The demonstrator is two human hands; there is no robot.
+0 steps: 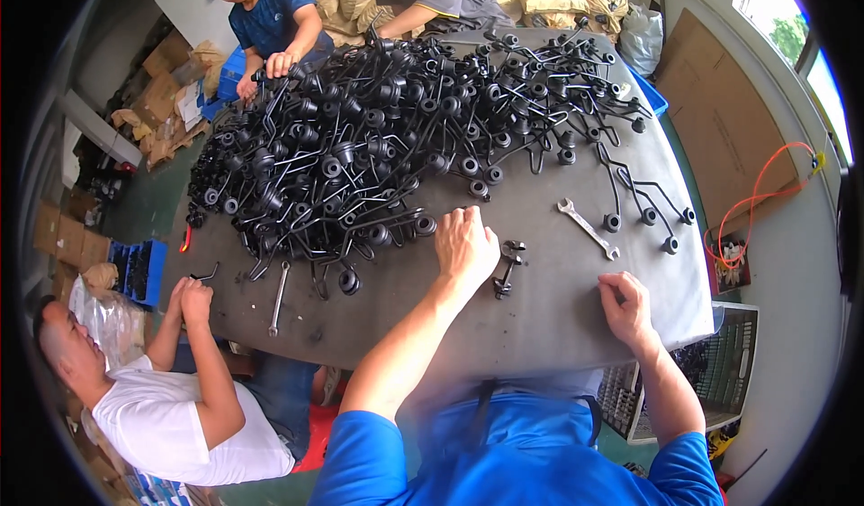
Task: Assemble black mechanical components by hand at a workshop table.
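My left hand point(467, 247) rests on the grey table in a loose fist, close to the front edge of a large pile of black bent metal rods with rubber bushings point(342, 155). No part sticks out of its fingers. Further right, my right hand point(626, 306) lies curled near the table's front edge, with nothing showing in it. Between the two hands sits a small black clamp-like metal piece point(509, 270). Beyond my right hand lies an open-ended wrench point(589, 229), apart from it.
A second wrench point(280, 299) lies left of my arm. Several bent rods point(643, 196) spread at the right. A co-worker in white point(180, 416) sits at the left; two people stand behind the pile. A grey plastic crate point(733, 371) stands beside the table's right front corner.
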